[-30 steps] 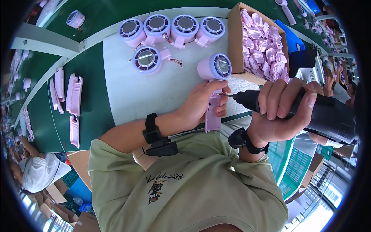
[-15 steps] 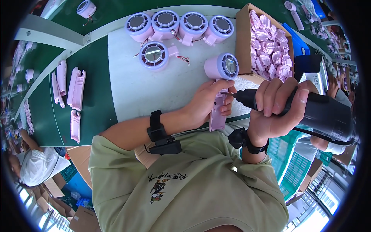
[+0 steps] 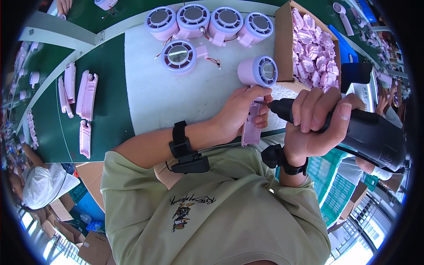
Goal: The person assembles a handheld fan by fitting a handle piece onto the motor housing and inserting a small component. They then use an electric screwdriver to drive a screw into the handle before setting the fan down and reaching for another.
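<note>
Pinching a pink fan handle (image 3: 251, 131) just below its round head (image 3: 259, 71) with the left grip (image 3: 240, 108), thumb on the near side and fingers curled round the right edge. Held above the near edge of the bench (image 3: 108, 106), with the round head over a white sheet (image 3: 172, 99) and the handle's lower end toward the body. Wrapping the right grip (image 3: 320, 121) round a black power screwdriver (image 3: 373, 134), aimed leftward, with its thin bit (image 3: 261, 102) at the upper part of the handle, close to the left fingertips; cannot tell whether seated in a screw. Facing a close row of four more fan heads (image 3: 193, 20) at the far side of the sheet, plus a fifth one (image 3: 179, 56) nearer, with loose wires (image 3: 214, 61) at its right. Working beside an open carton (image 3: 284, 42) full of small pink parts (image 3: 313, 51). Having four pink shells (image 3: 87, 99) off to the left, on bare green surface.
</note>
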{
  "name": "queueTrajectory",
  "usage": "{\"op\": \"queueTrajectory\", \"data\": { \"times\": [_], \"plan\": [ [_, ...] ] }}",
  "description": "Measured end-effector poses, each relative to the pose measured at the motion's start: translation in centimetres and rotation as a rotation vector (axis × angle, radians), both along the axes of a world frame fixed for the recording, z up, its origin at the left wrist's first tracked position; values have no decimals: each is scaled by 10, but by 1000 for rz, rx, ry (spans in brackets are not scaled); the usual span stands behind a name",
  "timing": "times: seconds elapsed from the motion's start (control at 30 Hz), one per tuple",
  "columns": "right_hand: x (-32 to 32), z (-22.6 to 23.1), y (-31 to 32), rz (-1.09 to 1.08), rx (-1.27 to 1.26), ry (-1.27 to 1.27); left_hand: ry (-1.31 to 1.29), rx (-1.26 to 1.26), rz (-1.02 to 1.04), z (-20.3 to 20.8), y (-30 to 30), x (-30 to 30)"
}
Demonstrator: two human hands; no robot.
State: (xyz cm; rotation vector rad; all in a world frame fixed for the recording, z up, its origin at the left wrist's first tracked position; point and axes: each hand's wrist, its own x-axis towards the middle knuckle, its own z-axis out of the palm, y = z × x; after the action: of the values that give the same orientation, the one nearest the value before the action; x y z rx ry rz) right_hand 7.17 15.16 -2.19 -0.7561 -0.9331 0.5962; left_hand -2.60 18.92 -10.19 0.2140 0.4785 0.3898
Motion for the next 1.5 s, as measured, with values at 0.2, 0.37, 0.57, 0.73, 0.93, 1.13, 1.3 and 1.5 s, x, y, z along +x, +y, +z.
{"op": "queueTrajectory", "data": {
  "times": [0.2,0.37,0.57,0.73,0.93,1.13,1.3,1.5],
  "plan": [
    [23,24,-14,51,-2,-106,-1,24,-38,20,-12,12],
    [74,91,-55,-20,162,150,170,316,-172,70,-24,8],
    [148,105,-106,-236,82,178,448,665,-300,164,35,7],
    [164,103,-129,-493,-162,62,617,769,-178,162,161,32],
    [162,114,-141,-510,-224,29,1068,1330,120,107,248,58],
    [174,100,-138,-529,-266,-88,1294,1893,28,173,169,-18],
    [188,108,-127,-550,-255,-226,1452,1572,110,255,46,-175],
    [187,115,-128,-746,-263,-381,1638,1520,-28,223,-48,-284]
  ]
}}
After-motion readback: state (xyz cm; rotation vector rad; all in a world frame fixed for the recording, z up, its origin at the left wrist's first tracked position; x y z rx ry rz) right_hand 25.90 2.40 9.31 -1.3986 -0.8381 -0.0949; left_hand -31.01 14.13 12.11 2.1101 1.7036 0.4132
